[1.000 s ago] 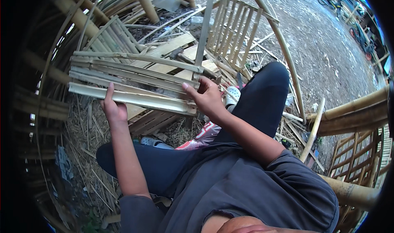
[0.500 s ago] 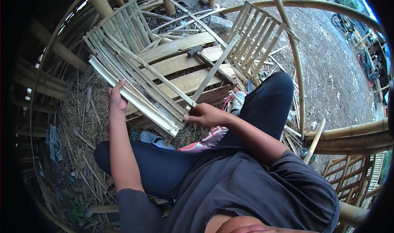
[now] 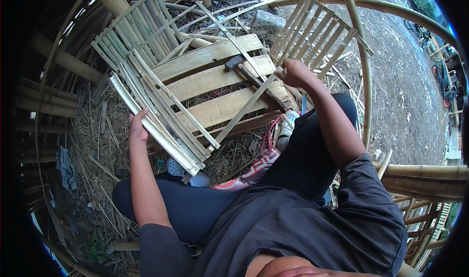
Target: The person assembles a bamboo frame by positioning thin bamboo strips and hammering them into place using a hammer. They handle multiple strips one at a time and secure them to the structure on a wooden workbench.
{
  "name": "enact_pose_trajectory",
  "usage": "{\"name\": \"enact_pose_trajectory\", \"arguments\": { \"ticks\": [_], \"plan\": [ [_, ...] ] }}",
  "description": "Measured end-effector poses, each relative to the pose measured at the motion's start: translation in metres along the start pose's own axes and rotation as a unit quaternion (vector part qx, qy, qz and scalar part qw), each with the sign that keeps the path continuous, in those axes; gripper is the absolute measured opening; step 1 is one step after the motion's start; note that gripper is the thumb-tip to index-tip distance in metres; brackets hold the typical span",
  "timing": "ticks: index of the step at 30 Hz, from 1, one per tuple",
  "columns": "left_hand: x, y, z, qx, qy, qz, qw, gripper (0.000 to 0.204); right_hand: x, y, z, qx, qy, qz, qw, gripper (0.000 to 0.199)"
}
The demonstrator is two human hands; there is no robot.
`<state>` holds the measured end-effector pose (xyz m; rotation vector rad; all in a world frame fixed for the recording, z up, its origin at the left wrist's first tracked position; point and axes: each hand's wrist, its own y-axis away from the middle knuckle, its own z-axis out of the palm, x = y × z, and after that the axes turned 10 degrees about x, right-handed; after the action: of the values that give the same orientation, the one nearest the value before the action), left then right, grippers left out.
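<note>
On the left, my left hand (image 3: 138, 125) is closed on the outer edge of a bundle of long bamboo strips (image 3: 157, 118), with the thumb lying over the top. The bundle slants from the upper left down toward my lap. My right hand (image 3: 295, 74) is closed at the far end of a single flat bamboo slat (image 3: 249, 104), which runs diagonally down to the bundle's near end. Under that slat lies a hammer (image 3: 234, 63), its wooden handle pointing toward my right knee. Low wooden planks (image 3: 215, 108) with gaps between them support the hammer.
A slatted bamboo panel (image 3: 132, 33) leans behind the bundle, and another slatted panel (image 3: 317, 33) stands beyond my right hand. Curved bamboo poles (image 3: 359, 57) frame the right side. A concrete block (image 3: 267, 25) sits behind the planks. Straw and scraps litter the ground.
My right hand has left the bundle's near end and moved up and right to the slat's far end. My left hand keeps its hold on the bundle.
</note>
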<state>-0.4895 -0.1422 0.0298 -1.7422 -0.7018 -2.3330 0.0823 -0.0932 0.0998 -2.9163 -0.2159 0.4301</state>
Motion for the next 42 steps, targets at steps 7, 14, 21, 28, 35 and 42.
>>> {"name": "enact_pose_trajectory", "arguments": {
  "ticks": [7,14,21,28,35,42],
  "plan": [
    [0.009,-0.017,-0.003,0.037,-0.058,-0.017,0.997,0.057,-0.006,-0.031,0.024,-0.130,0.016,0.105,0.986,0.054],
    [-0.004,-0.029,0.009,0.101,-0.127,0.104,0.981,0.076,-0.011,-0.036,0.031,-0.163,-0.012,0.132,0.978,0.048],
    [-0.012,0.048,0.124,-0.035,-0.486,0.416,0.768,0.067,-0.004,-0.033,0.068,-0.096,-0.101,0.148,0.979,0.044],
    [-0.045,0.179,0.194,-0.292,-0.636,0.307,0.645,0.070,-0.032,-0.029,0.059,-0.101,-0.096,0.125,0.982,0.037],
    [-0.064,0.169,0.183,-0.294,-0.644,0.307,0.637,0.071,-0.040,-0.031,0.077,-0.062,-0.074,0.164,0.982,0.028],
    [-0.056,0.168,0.178,-0.299,-0.618,0.307,0.658,0.071,-0.045,-0.030,0.061,-0.048,-0.079,0.173,0.981,0.031]
  ]
}}
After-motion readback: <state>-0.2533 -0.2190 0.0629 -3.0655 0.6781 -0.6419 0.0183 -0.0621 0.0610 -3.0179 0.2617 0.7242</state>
